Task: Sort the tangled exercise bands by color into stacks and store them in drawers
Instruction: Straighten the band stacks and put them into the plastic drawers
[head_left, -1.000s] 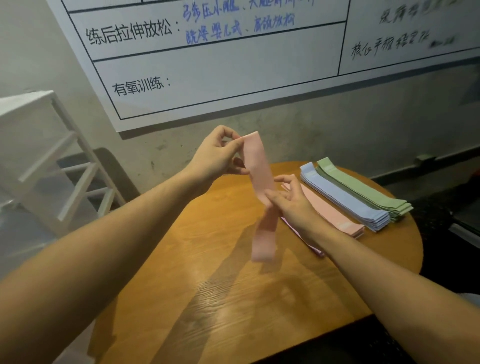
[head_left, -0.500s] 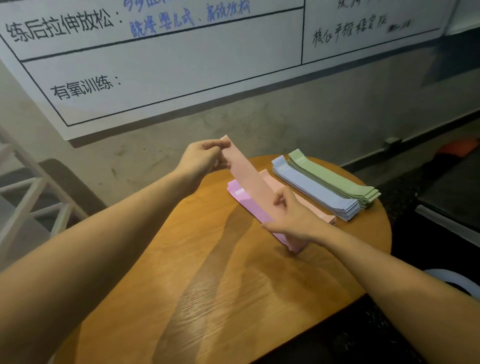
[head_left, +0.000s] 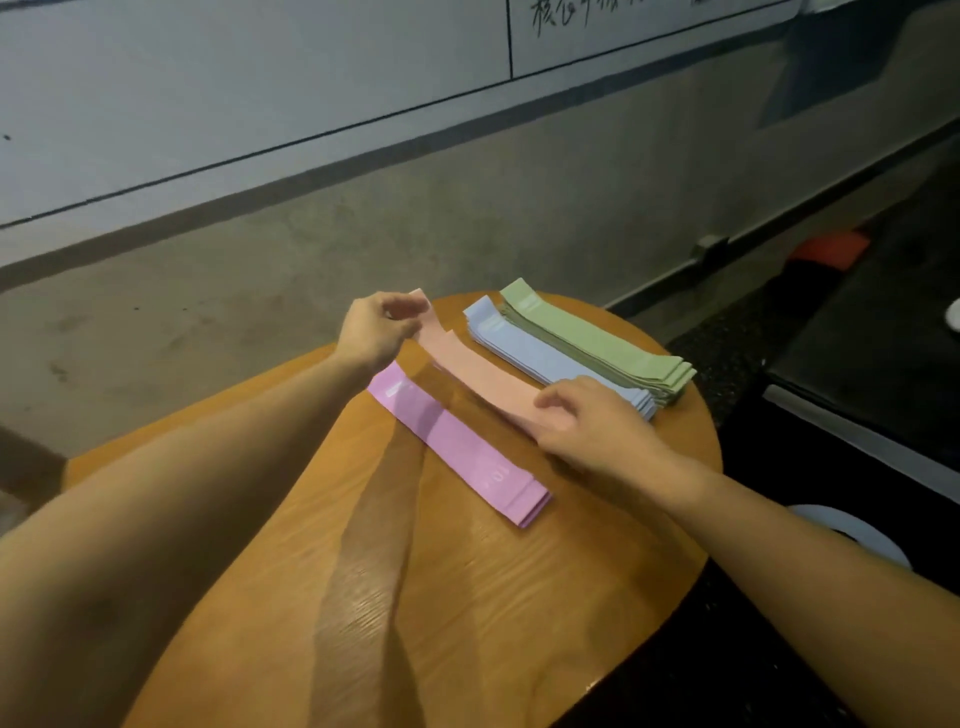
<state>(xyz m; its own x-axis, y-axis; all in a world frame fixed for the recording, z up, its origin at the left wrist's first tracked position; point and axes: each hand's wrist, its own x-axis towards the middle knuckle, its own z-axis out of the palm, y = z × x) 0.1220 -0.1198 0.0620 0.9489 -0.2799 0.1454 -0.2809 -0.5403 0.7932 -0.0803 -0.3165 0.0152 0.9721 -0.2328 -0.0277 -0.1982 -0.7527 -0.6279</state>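
Note:
A peach-pink band (head_left: 483, 376) stretches flat between my two hands, low over the round wooden table (head_left: 467, 597). My left hand (head_left: 376, 330) pinches its far end and my right hand (head_left: 582, 421) pinches its near end. To its left lies a stack of purple-pink bands (head_left: 457, 447). On its right lie a stack of blue bands (head_left: 524, 353) and a stack of green bands (head_left: 587, 340), side by side. Whether more peach bands lie under the held one is hidden.
A concrete wall (head_left: 311, 249) with a whiteboard (head_left: 208, 93) rises right behind the table. Dark floor and a black surface (head_left: 872, 332) lie to the right, with an orange object (head_left: 831, 249) and a white round rim (head_left: 862, 535) below the table edge.
Both hands have lowered the peach band from upright in the air to nearly flat, between the purple and blue stacks. The camera has tilted down and to the right.

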